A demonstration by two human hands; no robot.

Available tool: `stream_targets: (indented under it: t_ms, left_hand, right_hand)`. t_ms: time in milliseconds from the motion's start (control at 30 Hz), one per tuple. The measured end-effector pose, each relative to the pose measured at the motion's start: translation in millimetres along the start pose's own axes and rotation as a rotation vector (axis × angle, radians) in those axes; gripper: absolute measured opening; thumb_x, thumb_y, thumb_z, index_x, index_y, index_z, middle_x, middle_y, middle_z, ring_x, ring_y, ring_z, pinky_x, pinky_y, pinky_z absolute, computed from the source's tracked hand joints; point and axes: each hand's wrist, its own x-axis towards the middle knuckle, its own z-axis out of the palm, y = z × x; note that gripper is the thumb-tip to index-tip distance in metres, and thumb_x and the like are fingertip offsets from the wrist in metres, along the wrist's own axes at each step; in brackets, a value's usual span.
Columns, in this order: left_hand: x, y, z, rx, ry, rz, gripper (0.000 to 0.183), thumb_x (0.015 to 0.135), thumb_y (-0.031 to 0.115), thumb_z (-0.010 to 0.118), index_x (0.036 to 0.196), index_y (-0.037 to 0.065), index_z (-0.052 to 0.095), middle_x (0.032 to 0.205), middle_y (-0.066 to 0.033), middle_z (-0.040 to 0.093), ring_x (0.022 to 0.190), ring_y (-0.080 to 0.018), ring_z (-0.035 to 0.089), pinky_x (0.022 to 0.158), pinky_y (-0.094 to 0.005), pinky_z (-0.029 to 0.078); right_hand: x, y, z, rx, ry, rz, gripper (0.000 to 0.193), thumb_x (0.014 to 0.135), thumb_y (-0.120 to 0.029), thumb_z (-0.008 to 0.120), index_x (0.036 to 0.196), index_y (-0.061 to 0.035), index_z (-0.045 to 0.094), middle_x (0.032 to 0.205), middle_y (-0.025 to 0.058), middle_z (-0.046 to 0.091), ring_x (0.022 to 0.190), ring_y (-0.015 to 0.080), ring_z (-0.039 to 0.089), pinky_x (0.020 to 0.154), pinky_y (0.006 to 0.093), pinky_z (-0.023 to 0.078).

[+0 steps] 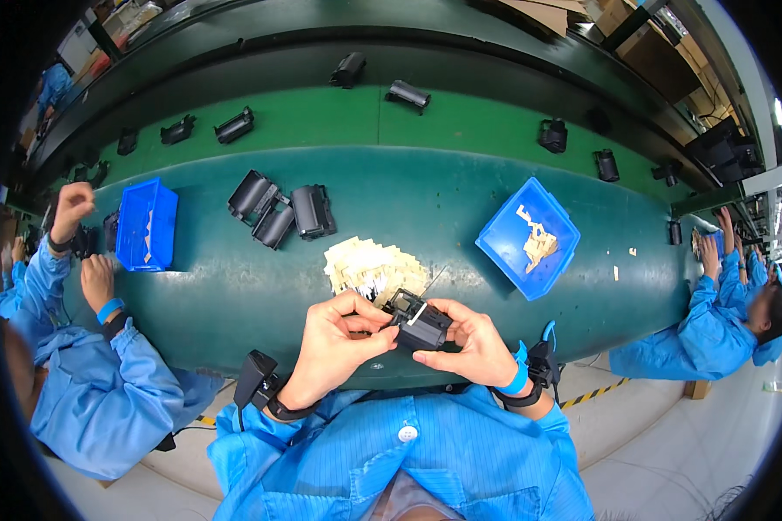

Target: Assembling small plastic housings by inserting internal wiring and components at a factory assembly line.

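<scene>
Close in front of me, a black plastic housing (426, 328) is held between both hands, with a pale strip across its top and a thin dark wire or pin sticking up from it. My left hand (339, 334) is closed, thumb and index finger pinching at the housing's left edge; whether a small piece is also between those fingertips I cannot make out. My right hand (473, 346) grips the right side, thumb below and fingers behind. Just beyond the housing lies a pile of cream-coloured strips (365, 263) on the green worktable (408, 195).
Several black housings (313, 211) stand left of the pile. A blue bin (530, 276) at right holds cream strips; another blue bin (172, 221) is at left. More black parts rest on the green strip (365, 122) behind. Co-workers in blue sit on both sides.
</scene>
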Motion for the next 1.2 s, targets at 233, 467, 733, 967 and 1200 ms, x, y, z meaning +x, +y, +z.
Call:
stream_targets:
  t_ms: [233, 467, 733, 967, 1200]
  left_hand:
    - [4.7, 4.5, -8.0, 0.067, -0.089, -0.125, 0.014, 0.075, -0.009, 0.064, 0.079, -0.002, 0.053, 0.079, -0.0074, 0.059, 0.075, -0.016, 0.064, 0.07, -0.0303, 0.057]
    - [5.7, 6.4, -10.7, 0.118, -0.134, -0.161, 0.015, 0.074, -0.008, 0.063, 0.076, 0.0, 0.05, 0.076, -0.0043, 0.058, 0.073, -0.0142, 0.064, 0.068, -0.0257, 0.054]
    - [2.1, -13.9, -6.5, 0.034, -0.118, -0.174, 0.016, 0.079, -0.005, 0.063, 0.078, 0.003, 0.049, 0.08, -0.0028, 0.057, 0.072, -0.0104, 0.061, 0.067, -0.0251, 0.053]
    - [-8.7, -22.4, 2.9, -0.044, -0.073, -0.042, 0.015, 0.084, -0.003, 0.061, 0.084, 0.004, 0.048, 0.083, -0.0016, 0.055, 0.078, -0.0083, 0.058, 0.069, -0.0251, 0.053]
    - [-11.4, -20.6, 22.6, -0.08, 0.076, 0.146, 0.015, 0.083, -0.005, 0.061, 0.085, 0.003, 0.048, 0.083, -0.0022, 0.054, 0.075, -0.0081, 0.058, 0.066, -0.0237, 0.053]
  right_hand:
    - [0.1, -5.4, -3.1, -0.356, 0.0, -0.122, 0.059, 0.07, -0.005, 0.076, 0.121, 0.0051, 0.048, 0.101, 0.0131, 0.063, 0.095, 0.018, 0.062, 0.082, 0.0335, 0.052]
    - [-1.0, -8.6, -4.3, -0.467, -0.043, -0.167, 0.059, 0.068, -0.007, 0.077, 0.12, 0.0031, 0.05, 0.095, 0.0144, 0.066, 0.089, 0.0205, 0.066, 0.078, 0.0319, 0.052]
    - [-2.1, -5.4, -5.6, -0.5, -0.037, -0.207, 0.058, 0.067, -0.007, 0.077, 0.118, 0.0025, 0.051, 0.096, 0.0157, 0.066, 0.088, 0.0214, 0.066, 0.078, 0.0308, 0.051]
    - [-4.9, -8.5, -7.2, -0.513, -0.017, -0.231, 0.058, 0.066, -0.008, 0.078, 0.117, 0.0031, 0.052, 0.094, 0.0142, 0.066, 0.088, 0.0202, 0.066, 0.077, 0.0303, 0.052]
    - [-5.8, -2.6, -9.8, -0.355, 0.001, -0.181, 0.056, 0.07, -0.008, 0.075, 0.119, 0.0016, 0.05, 0.095, 0.0136, 0.065, 0.086, 0.0188, 0.066, 0.076, 0.0306, 0.052]
